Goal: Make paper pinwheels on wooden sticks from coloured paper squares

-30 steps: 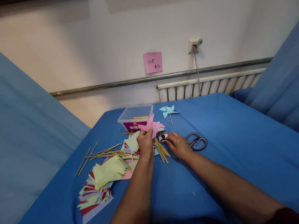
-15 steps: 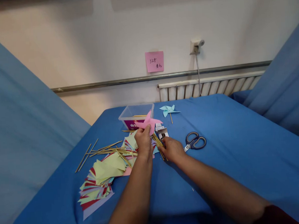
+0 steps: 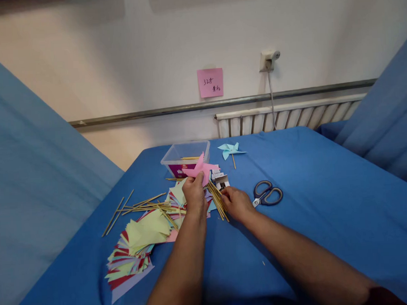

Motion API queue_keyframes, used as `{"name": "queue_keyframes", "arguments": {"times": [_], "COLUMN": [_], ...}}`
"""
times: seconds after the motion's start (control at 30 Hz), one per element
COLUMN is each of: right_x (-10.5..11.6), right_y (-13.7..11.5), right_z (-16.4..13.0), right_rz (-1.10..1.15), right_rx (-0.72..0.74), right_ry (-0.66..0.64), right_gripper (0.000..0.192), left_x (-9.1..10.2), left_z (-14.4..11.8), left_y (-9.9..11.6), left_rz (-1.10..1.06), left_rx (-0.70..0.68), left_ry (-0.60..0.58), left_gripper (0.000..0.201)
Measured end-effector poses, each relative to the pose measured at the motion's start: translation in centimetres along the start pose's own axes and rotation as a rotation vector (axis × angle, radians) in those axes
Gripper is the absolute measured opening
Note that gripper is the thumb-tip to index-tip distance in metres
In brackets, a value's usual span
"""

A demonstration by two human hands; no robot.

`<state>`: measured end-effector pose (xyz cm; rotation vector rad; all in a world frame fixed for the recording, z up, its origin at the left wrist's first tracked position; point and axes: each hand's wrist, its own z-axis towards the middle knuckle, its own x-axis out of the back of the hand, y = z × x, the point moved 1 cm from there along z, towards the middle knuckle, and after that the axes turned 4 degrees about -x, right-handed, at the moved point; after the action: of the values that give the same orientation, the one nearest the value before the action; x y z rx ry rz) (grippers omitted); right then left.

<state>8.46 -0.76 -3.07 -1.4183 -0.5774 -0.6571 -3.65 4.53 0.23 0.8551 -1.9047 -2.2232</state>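
A folded pink paper pinwheel point(image 3: 201, 169) is pinched between the thumb and fingers of my left hand point(image 3: 194, 193), held up in front of the clear box. My right hand point(image 3: 236, 202) has its fingertips drawn together at the front of a small open white box point(image 3: 222, 182) with dark bits inside; whatever they grip is hidden. Between the hands lies a bundle of thin wooden sticks point(image 3: 218, 202), close to my right fingertips. Scissors point(image 3: 267, 193) with dark handles rest just right of my right hand. Behind stands a finished light-blue pinwheel point(image 3: 230, 150) on its stick, lying on the table.
A clear plastic box point(image 3: 171, 158) with a purple label holds some sticks at the back. To the left, a fanned pile of coloured paper sheets point(image 3: 148, 230) and loose sticks point(image 3: 148, 205) cover the blue cloth point(image 3: 315, 201). A radiator point(image 3: 290, 114) stands behind the table.
My right fingers have drawn slightly back to the right from the stick bundle and stay by the small white box. My left hand still holds the pink pinwheel, nearly unmoved.
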Motion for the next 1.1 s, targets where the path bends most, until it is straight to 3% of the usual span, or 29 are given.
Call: {"name": "queue_keyframes", "arguments": {"times": [0.1,0.27,0.37,0.67,1.0,1.1], "right_x": [0.0,-0.2,0.0,1.5,2.2,2.2], "right_y": [1.2,2.5,2.5,2.2,1.9,1.8], "right_z": [0.0,0.2,0.4,0.4,0.2,0.2], "right_rz": [0.259,0.643,0.776,1.046,1.177,1.191], "right_rx": [0.076,0.084,0.062,-0.056,-0.223,-0.206], "right_ry": [0.003,-0.157,-0.226,-0.503,-0.443,-0.405], "right_gripper": [0.022,0.027,0.028,0.040,0.038,0.034], "left_x": [0.0,-0.2,-0.4,-0.7,-1.8,-1.8], "left_z": [0.0,-0.2,-0.4,-0.2,-2.5,-2.6], "left_y": [0.3,0.3,0.2,0.9,0.4,0.3], "left_rz": [0.008,-0.058,-0.138,-0.250,-0.245,-0.248], "left_rx": [-0.018,-0.013,0.005,0.001,0.146,0.178], "left_ry": [0.034,-0.012,-0.066,-0.064,-0.241,-0.206], "left_gripper": [0.027,0.028,0.029,0.028,0.027,0.027]}}
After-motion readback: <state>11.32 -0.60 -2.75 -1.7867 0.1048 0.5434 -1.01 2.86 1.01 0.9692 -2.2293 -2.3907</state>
